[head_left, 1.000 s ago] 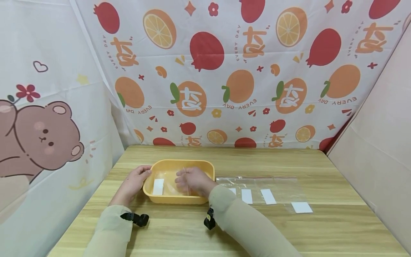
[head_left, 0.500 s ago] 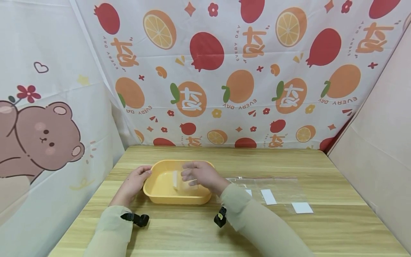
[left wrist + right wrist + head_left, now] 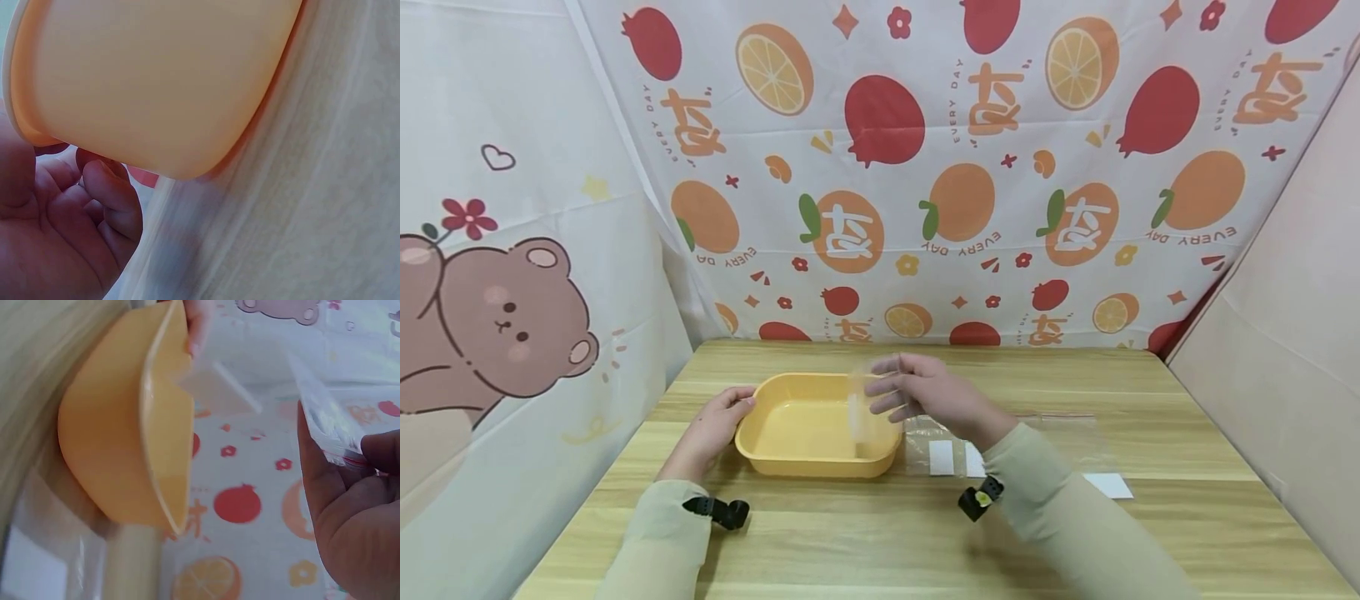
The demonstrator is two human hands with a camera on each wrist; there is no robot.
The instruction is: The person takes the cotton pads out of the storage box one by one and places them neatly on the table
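My left hand (image 3: pixel 707 433) grips the left end of a yellow plastic basin (image 3: pixel 816 467), thumb at its rim. In the left wrist view its fingers curl by the basin's outer wall (image 3: pixel 156 87). My right hand (image 3: pixel 932 392) is raised over the basin's right end. It pinches a clear zip bag (image 3: pixel 328 419) near its red-lined seal, between thumb and fingers. The bag, blurred by motion, hangs over the basin with a white card (image 3: pixel 219 390) showing at its lower end. The basin's visible floor (image 3: pixel 801 429) is bare yellow.
More clear zip bags lie flat in a row right of the basin, with white cards (image 3: pixel 942 457) in them. One white card (image 3: pixel 1107 485) lies furthest right; my right forearm hides part of the row. A fruit-print cloth (image 3: pixel 958 275) hangs behind the wooden table (image 3: pixel 820 542).
My right hand has lifted the zip bag up from inside the basin and moved right with it. My left hand stays on the basin, which has not moved.
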